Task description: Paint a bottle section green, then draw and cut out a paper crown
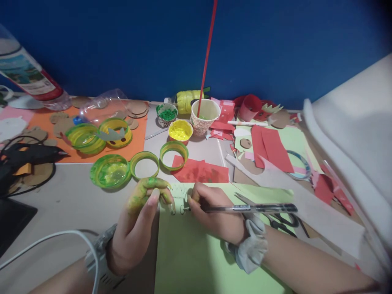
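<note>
My right hand (pixel 214 208) grips a pen (pixel 254 208) with a clear barrel and dark cap end, its tip over a light green sheet of paper (pixel 186 253). Small pencil-like or pen lines, among them little ovals, show on the sheet between my hands. My left hand (pixel 143 216), smeared with green and yellow paint, rests at the sheet's upper left edge, fingers loosely bent and apart, holding nothing. Beneath my right wrist and the pen lie black-handled scissors (pixel 284 222), partly covered. Just beyond my left fingers stand painted yellow-green rings (pixel 144 164).
Behind are a paper cup (pixel 204 118) with a tall red stick, a yellow paint cup (pixel 180 131) and a green paint cup (pixel 167 114). A glue gun (pixel 30 155) and leaning bottle (pixel 33 73) are left. Red paper pieces (pixel 271 149) lie right. A white cable (pixel 61 233) crosses my left wrist.
</note>
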A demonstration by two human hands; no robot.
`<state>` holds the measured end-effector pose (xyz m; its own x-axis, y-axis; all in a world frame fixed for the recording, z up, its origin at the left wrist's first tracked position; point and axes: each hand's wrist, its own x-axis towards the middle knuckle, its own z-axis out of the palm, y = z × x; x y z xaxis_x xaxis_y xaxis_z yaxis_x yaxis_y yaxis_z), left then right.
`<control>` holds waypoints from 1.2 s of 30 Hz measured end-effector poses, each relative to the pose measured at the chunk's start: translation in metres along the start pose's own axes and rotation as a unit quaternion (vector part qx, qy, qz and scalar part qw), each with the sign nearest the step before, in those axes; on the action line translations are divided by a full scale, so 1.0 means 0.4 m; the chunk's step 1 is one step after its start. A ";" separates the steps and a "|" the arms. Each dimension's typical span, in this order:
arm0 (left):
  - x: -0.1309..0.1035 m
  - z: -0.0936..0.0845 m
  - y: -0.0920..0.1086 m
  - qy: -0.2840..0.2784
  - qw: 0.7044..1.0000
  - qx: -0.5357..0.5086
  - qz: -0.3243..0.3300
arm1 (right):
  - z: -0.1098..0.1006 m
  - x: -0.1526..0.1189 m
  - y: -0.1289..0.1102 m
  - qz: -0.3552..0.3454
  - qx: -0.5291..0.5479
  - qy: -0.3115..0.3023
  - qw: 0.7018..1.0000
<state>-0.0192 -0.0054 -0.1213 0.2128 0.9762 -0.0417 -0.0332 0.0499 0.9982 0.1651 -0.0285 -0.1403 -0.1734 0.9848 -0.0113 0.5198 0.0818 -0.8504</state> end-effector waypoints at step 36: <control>0.004 0.010 0.003 0.009 0.998 -0.062 -0.031 | -0.007 0.011 -0.010 0.006 -0.019 -0.023 1.000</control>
<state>-0.0149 -0.0047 -0.1200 0.2014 0.9738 -0.1055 -0.1417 0.1356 0.9806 0.1646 -0.0242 -0.1354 -0.2049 0.9776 -0.0474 0.5527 0.0756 -0.8299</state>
